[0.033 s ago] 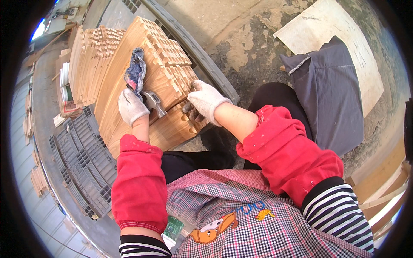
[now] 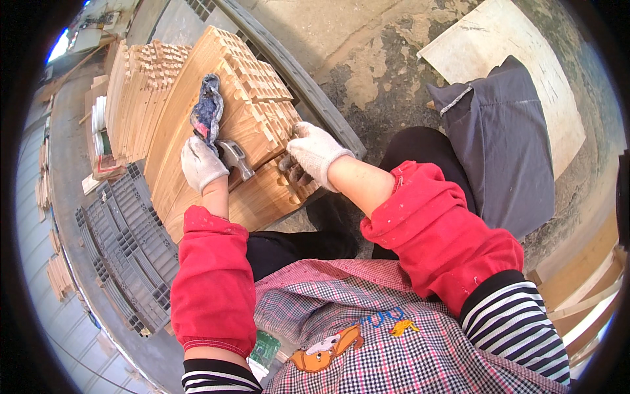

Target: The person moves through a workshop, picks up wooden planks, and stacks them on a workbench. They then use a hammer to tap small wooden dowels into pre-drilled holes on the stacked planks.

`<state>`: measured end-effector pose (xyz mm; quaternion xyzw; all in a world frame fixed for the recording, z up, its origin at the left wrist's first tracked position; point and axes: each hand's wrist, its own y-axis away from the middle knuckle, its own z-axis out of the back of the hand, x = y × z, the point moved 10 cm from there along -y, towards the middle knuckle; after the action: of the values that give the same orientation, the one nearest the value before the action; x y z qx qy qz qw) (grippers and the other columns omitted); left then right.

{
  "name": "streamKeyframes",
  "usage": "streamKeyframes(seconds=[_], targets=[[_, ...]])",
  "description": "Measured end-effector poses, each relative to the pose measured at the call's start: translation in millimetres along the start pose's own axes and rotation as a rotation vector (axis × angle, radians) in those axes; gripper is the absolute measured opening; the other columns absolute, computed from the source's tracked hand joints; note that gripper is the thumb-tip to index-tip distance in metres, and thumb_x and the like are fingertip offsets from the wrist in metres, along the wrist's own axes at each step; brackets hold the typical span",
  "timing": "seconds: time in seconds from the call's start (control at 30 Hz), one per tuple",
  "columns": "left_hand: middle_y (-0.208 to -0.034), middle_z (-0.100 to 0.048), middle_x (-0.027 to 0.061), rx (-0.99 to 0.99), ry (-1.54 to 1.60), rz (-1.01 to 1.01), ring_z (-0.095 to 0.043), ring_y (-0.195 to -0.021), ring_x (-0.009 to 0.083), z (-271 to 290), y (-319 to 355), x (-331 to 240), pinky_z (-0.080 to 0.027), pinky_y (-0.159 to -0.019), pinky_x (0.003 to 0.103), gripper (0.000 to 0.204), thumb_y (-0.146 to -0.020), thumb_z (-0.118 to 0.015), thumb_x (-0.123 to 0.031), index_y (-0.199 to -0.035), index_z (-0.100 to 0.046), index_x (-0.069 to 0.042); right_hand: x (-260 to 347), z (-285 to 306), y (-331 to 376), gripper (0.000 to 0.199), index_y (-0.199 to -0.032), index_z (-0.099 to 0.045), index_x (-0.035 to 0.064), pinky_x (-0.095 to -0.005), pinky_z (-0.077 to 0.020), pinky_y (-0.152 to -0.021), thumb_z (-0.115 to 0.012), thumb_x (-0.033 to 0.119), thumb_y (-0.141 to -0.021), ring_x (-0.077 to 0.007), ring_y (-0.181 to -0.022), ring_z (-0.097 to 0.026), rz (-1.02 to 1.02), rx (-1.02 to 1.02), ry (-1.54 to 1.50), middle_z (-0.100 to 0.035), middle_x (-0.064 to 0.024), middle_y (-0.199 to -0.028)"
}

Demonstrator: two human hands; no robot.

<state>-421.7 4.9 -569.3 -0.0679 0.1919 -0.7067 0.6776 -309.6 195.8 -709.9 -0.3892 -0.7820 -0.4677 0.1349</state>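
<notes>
The stack of notched wooden slats serves as the landmark: a tilted bundle of pale boards with toothed ends, lying straight ahead of the person's knees. The left hand, in a white work glove, rests on the near face of the stack with the forearm reaching straight up from a red sleeve cover; its fingers are clenched around a blue-and-pink rag that rises over the boards beyond the knuckles. Just right of that hand, a metal hammer head lies against the slats; whether the left hand also grips its handle cannot be told. The right hand, also white-gloved, comes in from the right with the elbow bent and the wrist turned inward, its dark-tipped fingers curled and pressing on the toothed ends at the stack's near right corner, grasping the edge of the slats. Left of the stack lies a grey plastic pallet; right of it, a grey cloth is spread on the concrete floor
</notes>
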Motion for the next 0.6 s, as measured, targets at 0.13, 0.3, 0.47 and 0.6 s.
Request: streamKeyframes(seconds=[0.13,0.3,0.47,0.6], targets=[[-0.092,-0.06,0.0209,0.026,-0.039,-0.026,-0.054,-0.089,0.0386,1,0,0,-0.04,-0.08,0.045,0.036,-0.093,-0.037,-0.029,-0.089,-0.06,0.0,28,17,6,0.042,-0.122,-0.048,0.0011,-0.0322,-0.0435,-0.041,-0.044,0.006,-0.081,-0.019,-0.044,-0.056,0.037,-0.062,-0.069,-0.064,-0.0156,-0.073],[-0.089,-0.058,0.0213,-0.041,-0.022,-0.043,-0.053,-0.088,0.0393,11,3,-4,-0.04,-0.08,0.046,0.036,-0.093,-0.036,-0.028,-0.088,-0.058,0.001,48,54,-35,0.048,-0.128,-0.045,0.0001,-0.032,-0.0445,-0.044,-0.042,-0.001,-0.08,-0.0179,-0.055,-0.058,0.159,-0.22,-0.148,-0.063,-0.0152,-0.089],[-0.093,-0.059,0.0215,0.026,-0.007,-0.009,-0.053,-0.09,0.0396,4,1,-5,-0.04,-0.081,0.046,0.037,-0.093,-0.037,-0.029,-0.088,-0.058,0.001,36,73,-117,0.055,-0.136,-0.035,0.0017,-0.0324,-0.0516,-0.058,-0.042,0.001,-0.081,-0.0218,-0.069,-0.061,0.365,-0.306,0.421,-0.059,-0.015,-0.112],[-0.093,-0.058,0.0217,-0.004,0.025,-0.02,-0.053,-0.09,0.0395,-3,0,-6,-0.04,-0.081,0.045,0.037,-0.093,-0.038,-0.028,-0.091,-0.058,0.003,31,67,-133,0.055,-0.135,-0.038,0.0042,-0.0384,-0.0392,-0.097,-0.042,0.01,-0.081,-0.037,-0.116,-0.05,0.433,-0.265,0.486,-0.052,-0.0274,-0.123]])
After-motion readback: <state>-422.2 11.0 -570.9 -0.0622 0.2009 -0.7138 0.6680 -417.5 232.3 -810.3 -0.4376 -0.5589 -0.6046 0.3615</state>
